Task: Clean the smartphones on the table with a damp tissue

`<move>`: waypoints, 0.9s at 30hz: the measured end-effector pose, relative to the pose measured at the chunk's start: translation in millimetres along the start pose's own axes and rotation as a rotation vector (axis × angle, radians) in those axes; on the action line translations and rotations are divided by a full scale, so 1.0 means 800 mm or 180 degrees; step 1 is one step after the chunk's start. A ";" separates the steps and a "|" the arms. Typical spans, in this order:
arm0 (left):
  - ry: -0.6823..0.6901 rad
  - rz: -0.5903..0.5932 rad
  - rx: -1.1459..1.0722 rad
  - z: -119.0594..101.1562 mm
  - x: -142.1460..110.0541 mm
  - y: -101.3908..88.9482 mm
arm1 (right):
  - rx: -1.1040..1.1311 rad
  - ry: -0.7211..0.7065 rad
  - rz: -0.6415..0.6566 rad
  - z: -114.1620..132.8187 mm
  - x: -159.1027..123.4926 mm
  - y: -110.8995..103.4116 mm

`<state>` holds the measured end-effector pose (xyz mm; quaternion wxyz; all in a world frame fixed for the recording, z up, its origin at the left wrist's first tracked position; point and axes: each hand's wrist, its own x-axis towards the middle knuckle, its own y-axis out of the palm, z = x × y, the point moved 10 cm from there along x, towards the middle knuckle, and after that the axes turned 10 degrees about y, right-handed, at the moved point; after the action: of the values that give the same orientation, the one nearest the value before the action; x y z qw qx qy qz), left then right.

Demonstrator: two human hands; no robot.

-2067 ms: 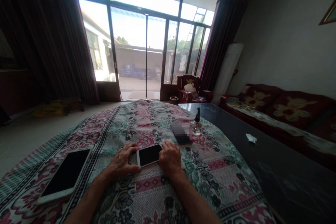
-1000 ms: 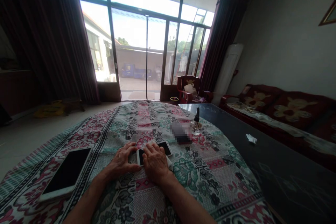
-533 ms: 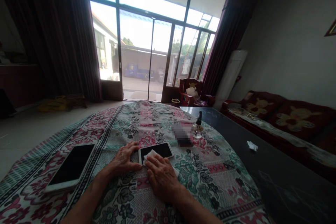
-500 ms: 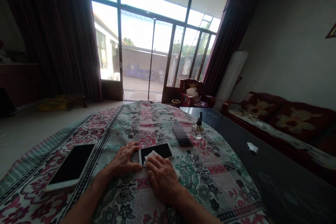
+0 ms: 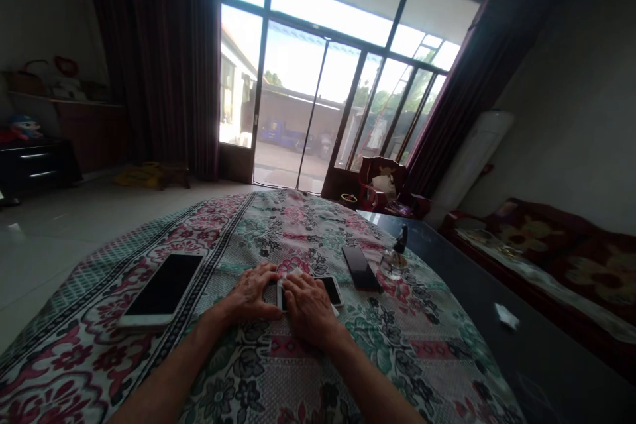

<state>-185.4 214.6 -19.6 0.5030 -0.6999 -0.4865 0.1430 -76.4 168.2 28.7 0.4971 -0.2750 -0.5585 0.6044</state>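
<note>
My left hand (image 5: 250,296) rests on the floral tablecloth (image 5: 308,232), its fingertips at the left edge of a white-framed smartphone (image 5: 328,291). My right hand (image 5: 309,311) lies over most of that phone, pressing a white tissue (image 5: 297,272) against it. The tissue shows only in small bits around my fingers. A larger white-framed smartphone (image 5: 161,289) lies face up to the left, apart from both hands. A dark smartphone (image 5: 360,267) lies beyond my right hand.
A small glass bottle with a dark top (image 5: 395,260) stands at the cloth's far right. Beside the cloth is a dark glass-topped table (image 5: 477,318) with a crumpled tissue (image 5: 507,316) on it. A red sofa (image 5: 556,265) runs along the right wall. Glass doors stand ahead.
My right hand has moved left and now covers most of the phone and tissue, close against my left hand. The whole room has shifted rightward in view as my head turned left.
</note>
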 end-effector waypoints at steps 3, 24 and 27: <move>-0.0010 0.0026 0.0009 0.000 0.000 0.000 | 0.0016 -0.0088 0.0042 -0.001 -0.006 0.000; -0.0046 0.0277 0.0083 -0.016 -0.003 -0.007 | -0.0150 0.0302 -0.0088 -0.079 -0.030 -0.017; -0.0042 0.0277 0.0060 -0.016 -0.003 -0.008 | -0.0286 0.0349 -0.0157 -0.088 -0.018 -0.021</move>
<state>-181.0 205.3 -9.5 0.4996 -0.7147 -0.4575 0.1740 -3.5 181.7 25.8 0.5288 -0.3158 -0.5636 0.5504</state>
